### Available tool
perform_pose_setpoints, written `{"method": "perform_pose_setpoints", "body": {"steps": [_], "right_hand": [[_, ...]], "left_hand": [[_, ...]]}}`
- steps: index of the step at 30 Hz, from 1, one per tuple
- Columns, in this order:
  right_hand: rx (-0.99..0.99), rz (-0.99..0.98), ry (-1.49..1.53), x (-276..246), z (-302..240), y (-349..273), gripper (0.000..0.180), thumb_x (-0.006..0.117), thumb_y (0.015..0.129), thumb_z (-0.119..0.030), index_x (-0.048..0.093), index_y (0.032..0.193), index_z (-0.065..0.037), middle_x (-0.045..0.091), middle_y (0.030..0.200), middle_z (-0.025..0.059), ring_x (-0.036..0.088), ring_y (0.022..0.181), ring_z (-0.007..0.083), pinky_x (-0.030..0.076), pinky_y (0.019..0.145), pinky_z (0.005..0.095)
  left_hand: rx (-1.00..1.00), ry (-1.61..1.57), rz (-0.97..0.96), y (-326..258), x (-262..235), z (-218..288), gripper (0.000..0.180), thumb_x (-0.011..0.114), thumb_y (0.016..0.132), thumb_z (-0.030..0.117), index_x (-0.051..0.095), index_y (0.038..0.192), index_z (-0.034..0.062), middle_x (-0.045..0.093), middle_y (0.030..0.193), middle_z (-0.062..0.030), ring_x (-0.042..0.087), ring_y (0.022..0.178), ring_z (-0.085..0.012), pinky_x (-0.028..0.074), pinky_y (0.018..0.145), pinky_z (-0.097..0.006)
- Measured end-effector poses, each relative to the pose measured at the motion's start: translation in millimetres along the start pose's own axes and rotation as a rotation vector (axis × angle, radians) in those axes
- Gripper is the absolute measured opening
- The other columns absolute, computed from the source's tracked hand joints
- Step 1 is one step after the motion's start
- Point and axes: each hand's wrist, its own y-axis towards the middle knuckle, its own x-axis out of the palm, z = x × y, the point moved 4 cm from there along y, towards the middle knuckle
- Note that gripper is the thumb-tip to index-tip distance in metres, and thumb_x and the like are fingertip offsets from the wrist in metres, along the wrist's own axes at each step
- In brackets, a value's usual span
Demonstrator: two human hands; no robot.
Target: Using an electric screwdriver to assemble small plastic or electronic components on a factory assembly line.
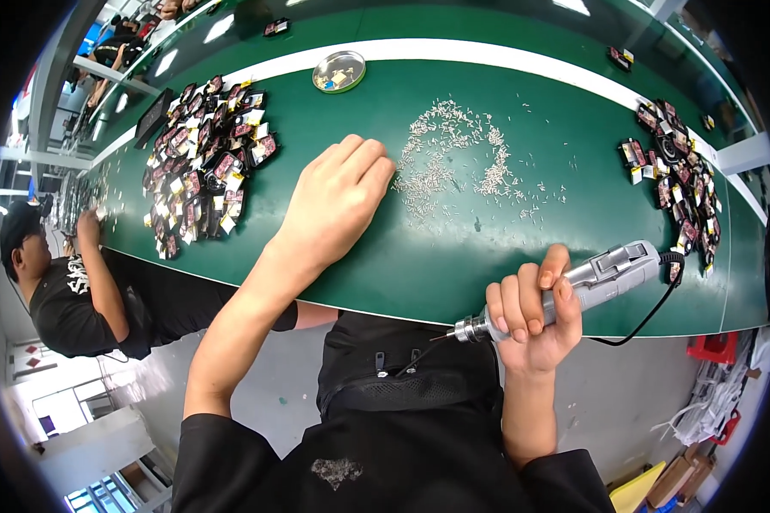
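My right hand [535, 321] is wrapped round a grey electric screwdriver [603, 278], held at the table's near edge. Its thin bit points left, over my lap, and a black cord runs from its back end. My left hand [340, 192] is closed, with curled fingers, over the green table at the left border of a scattered heap of tiny silvery screws [432, 162]. Whatever its fingertips may pinch is hidden. To the left of this hand lies a large pile of small dark units [201, 162] with reddish faces and white and yellow tags.
A round metal dish [339, 72] with small bits in it stands at the back. More dark units [680, 175] are heaped at the right. A white strip [453, 53] crosses the far side. At the left, another person [68, 291] sits working at the same table.
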Motion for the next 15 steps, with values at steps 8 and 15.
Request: {"method": "perform_pose_setpoints", "body": {"steps": [8,15], "right_hand": [[-0.034,0.020,-0.007,-2.2,-3.9,-0.9,0.014,0.041,0.093,-0.020,0.044,0.090,-0.007,0.035,0.050,-0.0017,0.035,0.040,0.0092,0.037,0.049,0.0278],[-0.189,-0.035,0.109,48.4,-19.2,24.7,0.014,0.051,0.092,-0.018,0.049,0.086,-0.006,0.035,0.049,-0.0041,0.034,0.040,0.0061,0.035,0.050,0.0243]], "left_hand": [[-0.391,-0.355,0.090,-26.9,-14.0,12.9,0.006,0.053,0.084,-0.004,0.049,0.081,-0.0020,0.052,0.076,-0.0104,0.049,0.065,-0.0207,0.041,0.061,-0.029],[-0.666,-1.340,0.253,-64.5,-16.6,67.6,0.005,0.059,0.085,-0.001,0.057,0.086,-0.0057,0.058,0.083,-0.0144,0.056,0.071,-0.0169,0.046,0.064,-0.027]]}}
